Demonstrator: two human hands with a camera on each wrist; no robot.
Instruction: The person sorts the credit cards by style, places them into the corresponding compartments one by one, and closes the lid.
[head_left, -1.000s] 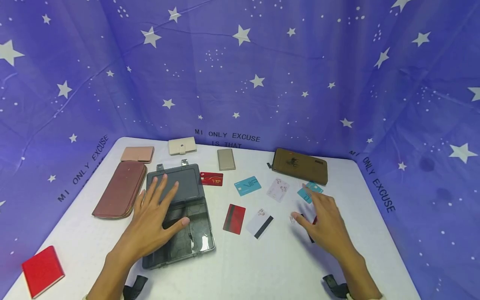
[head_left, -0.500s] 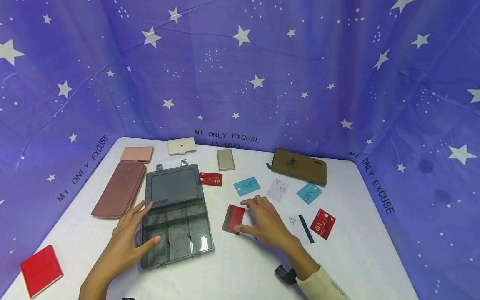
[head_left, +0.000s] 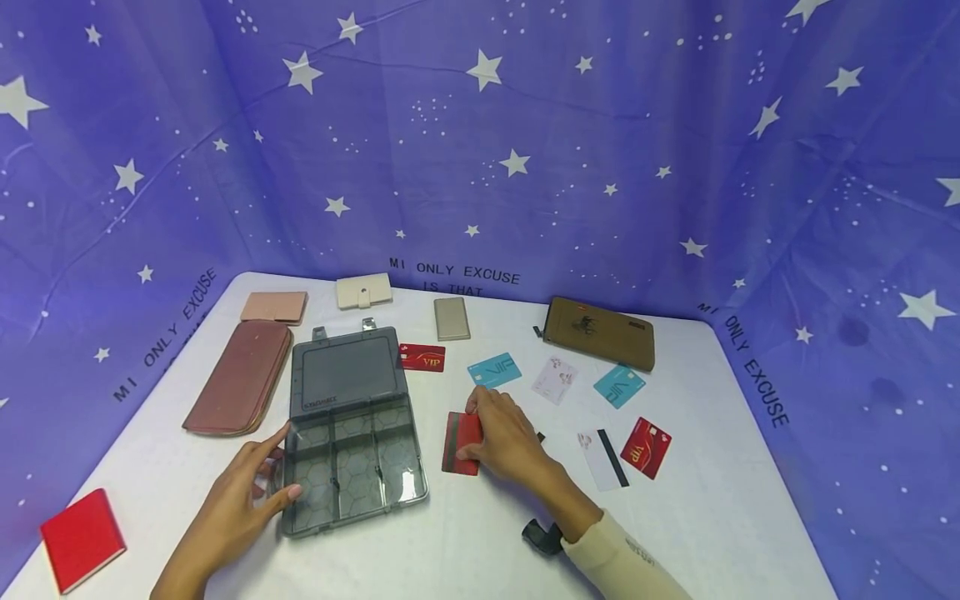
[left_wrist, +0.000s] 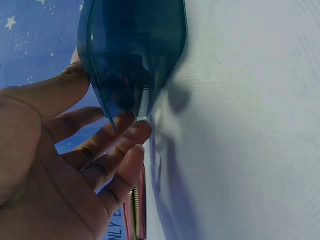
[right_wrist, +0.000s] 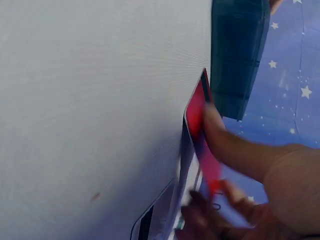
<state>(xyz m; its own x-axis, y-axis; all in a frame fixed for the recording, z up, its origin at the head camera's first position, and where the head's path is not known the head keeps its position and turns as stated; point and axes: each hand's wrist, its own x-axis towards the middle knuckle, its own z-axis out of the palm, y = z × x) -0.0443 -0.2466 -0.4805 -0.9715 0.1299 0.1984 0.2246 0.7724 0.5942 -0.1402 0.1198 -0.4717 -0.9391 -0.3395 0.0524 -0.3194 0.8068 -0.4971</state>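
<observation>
My right hand [head_left: 510, 437] pinches a red card [head_left: 452, 443] by its right part, striped side up. In the right wrist view that red card [right_wrist: 196, 117] is tilted, with the thumb on its face. At the left side of an opened grey transparent compartment box [head_left: 360, 458], my left hand [head_left: 236, 500] holds the side wall. The left wrist view shows the thumb at the box's [left_wrist: 135, 35] upper rim and the other fingers against its outer side. A white card under the right hand is mostly hidden.
Behind lie a red VIP card [head_left: 422, 357], blue cards [head_left: 495, 370] [head_left: 619, 386] and a pale card [head_left: 555, 380]. Right are a striped white card [head_left: 602, 460] and another red card [head_left: 647, 448]. Wallets [head_left: 598, 333] [head_left: 238, 379] and a red notebook [head_left: 83, 540] lie around.
My right hand has moved left from the right-hand cards and now pinches the red card, which has turned slightly. My left hand has drawn back from over the box to its left side.
</observation>
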